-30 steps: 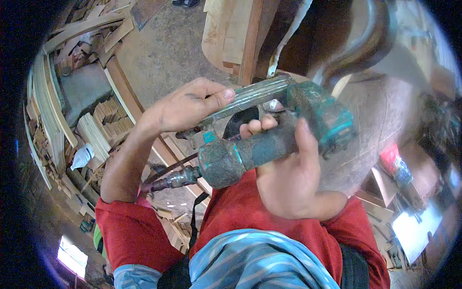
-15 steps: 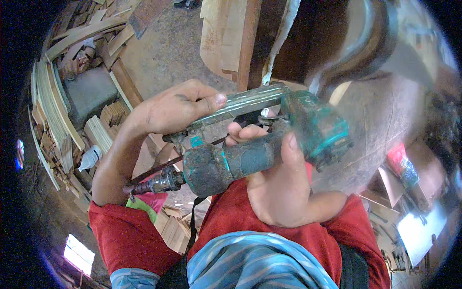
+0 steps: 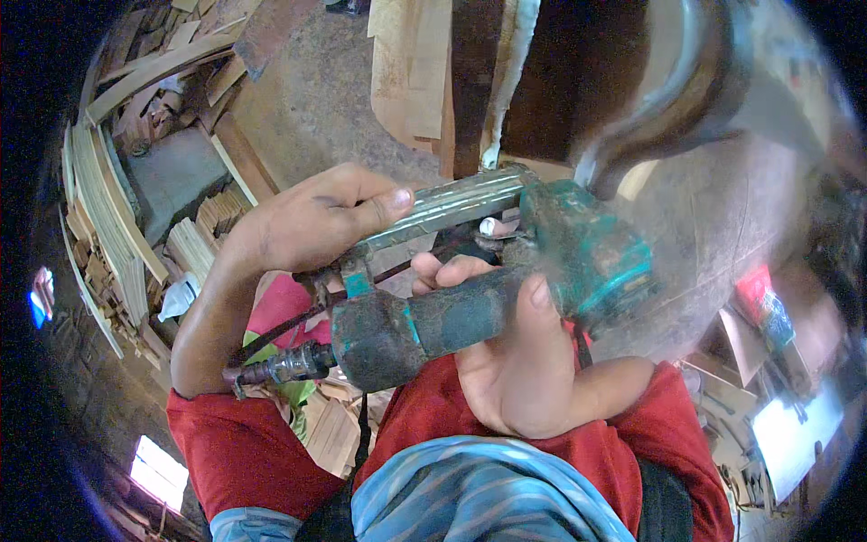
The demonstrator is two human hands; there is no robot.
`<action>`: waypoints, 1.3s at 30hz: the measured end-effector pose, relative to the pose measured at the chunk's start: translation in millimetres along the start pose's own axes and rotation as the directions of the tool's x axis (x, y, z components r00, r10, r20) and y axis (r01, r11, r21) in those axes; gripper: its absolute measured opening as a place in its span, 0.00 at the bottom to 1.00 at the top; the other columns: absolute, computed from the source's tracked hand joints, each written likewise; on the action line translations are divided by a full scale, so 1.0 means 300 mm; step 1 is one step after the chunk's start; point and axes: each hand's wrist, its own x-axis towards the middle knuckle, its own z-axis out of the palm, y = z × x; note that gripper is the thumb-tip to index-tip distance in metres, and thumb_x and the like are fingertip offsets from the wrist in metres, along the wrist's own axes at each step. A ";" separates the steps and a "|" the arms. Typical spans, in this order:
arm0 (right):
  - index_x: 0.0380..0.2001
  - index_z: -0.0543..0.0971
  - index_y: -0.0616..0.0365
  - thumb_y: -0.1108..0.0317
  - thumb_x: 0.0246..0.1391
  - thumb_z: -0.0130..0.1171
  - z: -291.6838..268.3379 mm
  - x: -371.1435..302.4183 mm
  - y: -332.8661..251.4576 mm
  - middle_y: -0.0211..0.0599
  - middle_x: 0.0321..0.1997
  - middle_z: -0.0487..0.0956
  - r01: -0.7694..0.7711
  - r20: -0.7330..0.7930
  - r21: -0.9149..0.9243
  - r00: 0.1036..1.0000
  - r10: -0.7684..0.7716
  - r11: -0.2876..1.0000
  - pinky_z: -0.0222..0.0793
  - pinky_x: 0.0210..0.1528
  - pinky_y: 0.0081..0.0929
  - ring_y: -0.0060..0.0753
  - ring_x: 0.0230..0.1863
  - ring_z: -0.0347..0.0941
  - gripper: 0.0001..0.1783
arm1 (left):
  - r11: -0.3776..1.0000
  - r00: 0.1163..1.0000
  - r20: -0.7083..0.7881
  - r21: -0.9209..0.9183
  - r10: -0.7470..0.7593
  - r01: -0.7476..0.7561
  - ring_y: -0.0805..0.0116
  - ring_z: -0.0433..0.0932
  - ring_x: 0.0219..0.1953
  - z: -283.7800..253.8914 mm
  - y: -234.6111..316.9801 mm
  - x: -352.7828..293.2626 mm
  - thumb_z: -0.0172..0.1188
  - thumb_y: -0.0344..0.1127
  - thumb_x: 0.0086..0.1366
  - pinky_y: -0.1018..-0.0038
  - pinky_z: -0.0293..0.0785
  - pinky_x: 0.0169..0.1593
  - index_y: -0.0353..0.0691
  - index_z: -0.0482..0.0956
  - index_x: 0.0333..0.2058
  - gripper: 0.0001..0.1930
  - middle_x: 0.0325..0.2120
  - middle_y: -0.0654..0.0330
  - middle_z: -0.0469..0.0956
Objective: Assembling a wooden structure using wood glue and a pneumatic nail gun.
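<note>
A worn, green-and-black air nail gun (image 3: 470, 312) lies across both my hands in front of my chest. My right hand (image 3: 524, 379) is wrapped around its handle from below, the thumb on the near side and the fingertips showing behind the grip. My left hand (image 3: 312, 217) is closed on the rear end of the metal magazine (image 3: 452, 210), thumb on top; its other fingers are mostly hidden. An air hose coupling (image 3: 289, 363) sticks out from the handle's left end toward my left forearm. The green head points right, slightly smeared by motion.
Brown wooden furniture (image 3: 560, 81) with whitish edges stands just beyond the nail gun. Wood strips and offcuts (image 3: 104, 217) are piled at left around a grey block (image 3: 172, 172). A red-and-blue packet (image 3: 763, 303) lies at right. A pink-and-green thing (image 3: 280, 316) shows below my left forearm.
The nail gun's left end and hose coupling have dipped a little, and the whole tool has shifted slightly left. Both hands keep their hold. The view has shifted slightly.
</note>
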 end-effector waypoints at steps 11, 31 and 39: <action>0.48 0.70 0.70 0.43 0.66 0.38 0.034 -0.012 0.019 0.52 0.54 0.72 -0.055 -0.072 0.026 0.996 0.057 0.998 0.59 0.66 0.51 0.49 0.61 0.65 0.34 | 0.990 0.991 0.044 -0.057 -0.124 0.126 0.78 0.71 0.34 -0.021 0.042 -0.051 0.44 0.50 0.73 0.75 0.71 0.41 0.33 0.79 0.44 0.23 0.29 0.66 0.79; 0.56 0.64 0.62 0.44 0.66 0.35 0.051 0.012 0.076 0.45 0.52 0.74 -0.033 -0.014 0.258 0.999 0.038 0.966 0.56 0.68 0.52 0.50 0.63 0.63 0.31 | 0.943 0.940 0.086 -0.005 -0.330 0.332 0.77 0.72 0.43 -0.085 0.055 -0.093 0.45 0.47 0.73 0.76 0.70 0.52 0.34 0.76 0.51 0.23 0.38 0.64 0.81; 0.56 0.64 0.62 0.44 0.66 0.35 0.050 0.011 0.086 0.45 0.52 0.73 -0.043 -0.013 0.243 0.999 0.047 0.969 0.55 0.69 0.49 0.49 0.64 0.63 0.31 | 0.967 0.960 0.113 0.002 -0.255 0.257 0.76 0.72 0.43 -0.095 0.036 -0.095 0.45 0.47 0.73 0.75 0.69 0.53 0.32 0.78 0.49 0.23 0.38 0.64 0.81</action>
